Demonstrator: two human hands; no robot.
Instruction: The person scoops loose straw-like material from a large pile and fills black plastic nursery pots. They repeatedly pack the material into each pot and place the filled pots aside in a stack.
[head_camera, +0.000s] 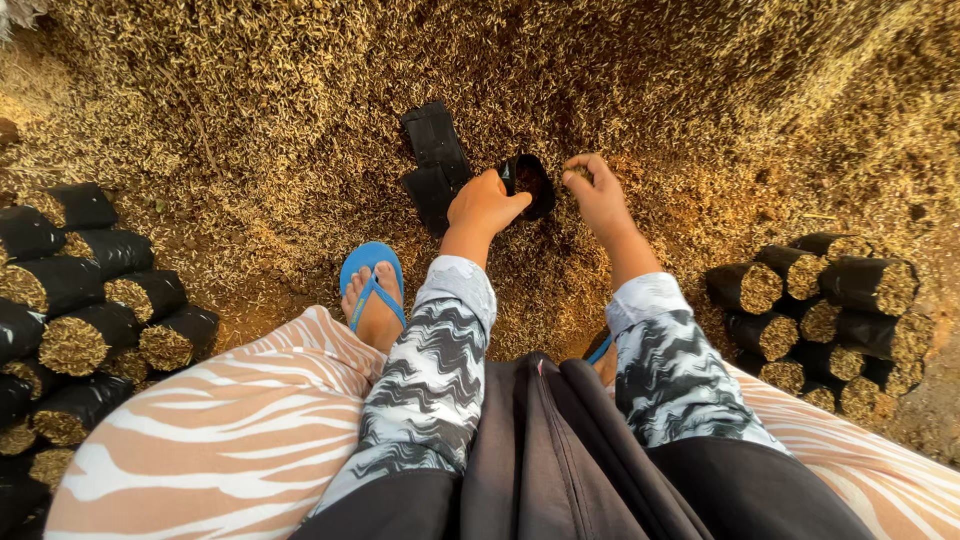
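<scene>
Left hand (485, 205) gripping small black bag (528, 183) by its rim, right hand (592, 188) pinching husks (578, 176) beside its mouth, flat bags (435, 160) just behind

The husks (250, 90) across the top of the frame are golden-tan and the bags (90, 290) at both sides black. The sandal (372, 275) at centre is blue, the sleeves (440, 370) wavy grey-white, the trousers (220, 430) at the bottom peach-and-white striped.

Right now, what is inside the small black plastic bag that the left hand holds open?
Inside the small black plastic bag, held by the left hand, dark brownish fill shows at the mouth. How deep it goes is hidden by the bag's wall. The right hand is beside the opening.
</scene>
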